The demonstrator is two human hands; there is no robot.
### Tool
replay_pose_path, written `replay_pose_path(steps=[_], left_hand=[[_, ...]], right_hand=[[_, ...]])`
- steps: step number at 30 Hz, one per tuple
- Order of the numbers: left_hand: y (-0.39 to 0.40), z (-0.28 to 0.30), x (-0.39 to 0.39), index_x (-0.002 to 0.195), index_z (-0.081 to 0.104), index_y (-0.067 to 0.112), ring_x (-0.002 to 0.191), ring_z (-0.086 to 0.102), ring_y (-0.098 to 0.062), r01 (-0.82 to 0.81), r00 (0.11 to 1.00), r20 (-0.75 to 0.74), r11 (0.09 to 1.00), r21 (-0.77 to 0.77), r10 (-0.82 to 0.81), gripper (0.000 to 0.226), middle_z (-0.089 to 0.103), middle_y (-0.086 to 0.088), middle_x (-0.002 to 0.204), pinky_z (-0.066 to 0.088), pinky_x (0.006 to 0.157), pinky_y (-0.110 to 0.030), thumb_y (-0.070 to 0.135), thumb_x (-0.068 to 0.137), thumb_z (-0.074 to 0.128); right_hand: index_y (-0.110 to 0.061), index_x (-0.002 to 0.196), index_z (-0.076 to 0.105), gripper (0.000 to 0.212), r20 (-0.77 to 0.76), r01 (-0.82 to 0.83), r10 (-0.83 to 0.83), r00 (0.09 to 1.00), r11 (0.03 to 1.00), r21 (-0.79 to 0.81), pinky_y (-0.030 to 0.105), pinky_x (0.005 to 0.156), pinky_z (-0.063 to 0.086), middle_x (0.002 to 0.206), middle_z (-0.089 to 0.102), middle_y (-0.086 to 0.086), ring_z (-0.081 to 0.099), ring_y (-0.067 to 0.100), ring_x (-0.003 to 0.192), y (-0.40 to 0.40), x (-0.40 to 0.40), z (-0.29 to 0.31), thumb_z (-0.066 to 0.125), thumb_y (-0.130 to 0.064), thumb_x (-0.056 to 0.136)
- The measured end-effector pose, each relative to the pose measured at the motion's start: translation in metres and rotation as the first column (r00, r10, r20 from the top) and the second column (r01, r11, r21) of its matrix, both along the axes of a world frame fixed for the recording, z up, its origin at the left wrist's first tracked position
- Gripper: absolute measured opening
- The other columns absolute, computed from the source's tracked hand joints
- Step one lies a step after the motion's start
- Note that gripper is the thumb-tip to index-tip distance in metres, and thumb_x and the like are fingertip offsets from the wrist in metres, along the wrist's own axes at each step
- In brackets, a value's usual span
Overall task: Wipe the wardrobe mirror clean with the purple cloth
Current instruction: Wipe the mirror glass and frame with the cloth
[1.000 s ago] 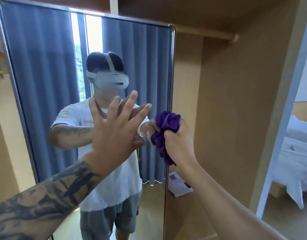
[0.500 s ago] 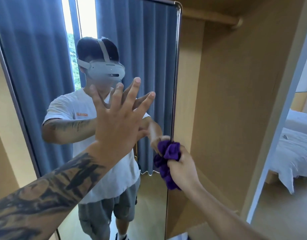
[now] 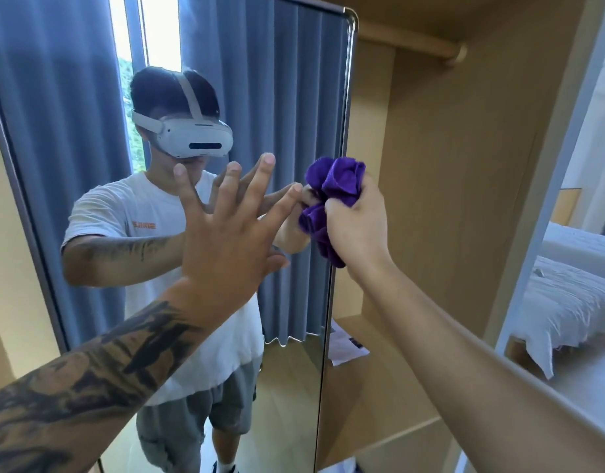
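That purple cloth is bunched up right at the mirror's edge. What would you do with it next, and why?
Probably sweep the purple cloth inward, leftward across the mirror. The right hand grips it bunched at the mirror's right edge, so nearly all the glass lies to its left. The left hand, fingers spread, seems to press flat on the glass and brace the panel.

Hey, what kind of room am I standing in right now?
Most likely a bedroom, facing an open built-in wardrobe. The signs: a wooden hanging rail inside the wardrobe, a tall mirror on its door reflecting blue curtains, and a bed with white bedding off to the right.
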State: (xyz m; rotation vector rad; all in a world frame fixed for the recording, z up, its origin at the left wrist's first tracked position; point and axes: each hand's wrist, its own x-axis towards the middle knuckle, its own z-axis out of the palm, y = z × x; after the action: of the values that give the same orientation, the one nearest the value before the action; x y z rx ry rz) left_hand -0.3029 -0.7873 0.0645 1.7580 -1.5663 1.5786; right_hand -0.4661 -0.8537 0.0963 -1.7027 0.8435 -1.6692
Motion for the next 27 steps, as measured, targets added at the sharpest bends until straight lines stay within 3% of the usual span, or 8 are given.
replay_pose_path(steps=[3,7,10,12,14,17,22,27], left_hand=[[0.003,0.002,-0.003,0.163,0.022,0.037,0.151,0.028,-0.045,-0.008,1.000,-0.017,1.000,0.023,0.008,0.102,0.012,-0.011,0.174,0.015,0.108,-0.086,0.078,0.079,0.062],[0.002,0.001,-0.004,0.164,0.019,0.038,0.152,0.026,-0.045,-0.010,0.999,-0.031,0.999,0.036,0.011,0.104,0.009,-0.010,0.174,0.011,0.110,-0.085,0.077,0.077,0.061],[0.002,-0.001,-0.004,0.164,0.018,0.038,0.152,0.026,-0.044,-0.010,1.000,-0.030,1.000,0.026,0.011,0.106,0.008,-0.009,0.174,0.011,0.111,-0.085,0.076,0.076,0.063],[0.003,-0.001,-0.003,0.164,0.018,0.038,0.151,0.026,-0.044,-0.006,1.000,-0.025,1.000,0.024,0.006,0.103,0.009,-0.009,0.174,0.011,0.111,-0.085,0.077,0.078,0.058],[0.003,-0.002,-0.002,0.164,0.017,0.038,0.151,0.025,-0.044,-0.010,1.000,-0.016,1.000,0.026,0.011,0.101,0.009,-0.010,0.174,0.011,0.111,-0.084,0.079,0.079,0.053],[0.003,-0.001,-0.002,0.164,0.017,0.038,0.151,0.025,-0.045,-0.005,1.000,-0.017,1.000,0.023,0.005,0.103,0.009,-0.010,0.174,0.011,0.111,-0.084,0.079,0.078,0.057],[0.002,-0.001,-0.001,0.164,0.018,0.037,0.154,0.022,-0.045,0.008,1.000,-0.022,1.000,0.015,-0.007,0.104,0.009,-0.010,0.174,0.012,0.110,-0.085,0.076,0.078,0.063],[0.001,-0.001,0.000,0.163,0.023,0.037,0.154,0.022,-0.045,0.020,0.999,-0.029,1.000,0.010,-0.020,0.100,0.010,-0.010,0.174,0.013,0.109,-0.085,0.075,0.080,0.064]], right_hand=[[-0.037,0.099,0.060,0.038,0.024,0.030,-0.030,0.999,0.999,0.019,0.042,0.094,0.055,0.108,0.068,-0.008,0.065,0.019,0.107,0.000,0.001,-0.038,0.052,-0.003,0.081],[-0.031,0.093,0.061,0.035,0.058,-0.049,0.042,0.997,0.990,0.130,0.038,0.066,0.057,0.091,0.067,0.005,0.063,0.017,0.077,0.003,0.001,-0.106,0.047,-0.001,0.085],[-0.032,0.101,0.063,0.038,0.044,-0.045,0.036,0.998,0.972,0.231,0.035,0.071,0.059,0.102,0.067,0.007,0.067,0.019,0.085,0.008,-0.001,-0.149,0.048,-0.003,0.082],[-0.024,0.103,0.062,0.038,0.031,-0.053,0.046,0.998,0.952,0.301,0.020,0.063,0.054,0.102,0.066,0.007,0.065,0.005,0.075,0.013,-0.004,-0.165,0.047,0.006,0.085],[-0.018,0.103,0.062,0.035,0.032,-0.086,0.080,0.996,0.928,0.364,0.023,0.059,0.054,0.100,0.067,0.011,0.064,0.010,0.069,0.015,-0.007,-0.172,0.045,0.006,0.084],[-0.015,0.101,0.061,0.033,0.040,-0.127,0.121,0.992,0.894,0.430,0.036,0.055,0.052,0.086,0.070,0.017,0.060,0.025,0.063,0.013,-0.009,-0.166,0.043,0.001,0.079],[-0.022,0.100,0.065,0.040,0.045,-0.161,0.156,0.987,0.891,0.424,0.038,0.055,0.049,0.086,0.070,0.029,0.060,0.029,0.059,0.009,-0.008,-0.117,0.041,-0.007,0.072],[-0.017,0.099,0.066,0.041,-0.039,-0.133,0.145,0.989,0.967,0.216,0.036,0.055,0.054,0.080,0.071,0.009,0.064,0.025,0.060,0.000,-0.010,-0.020,0.044,-0.001,0.069]])
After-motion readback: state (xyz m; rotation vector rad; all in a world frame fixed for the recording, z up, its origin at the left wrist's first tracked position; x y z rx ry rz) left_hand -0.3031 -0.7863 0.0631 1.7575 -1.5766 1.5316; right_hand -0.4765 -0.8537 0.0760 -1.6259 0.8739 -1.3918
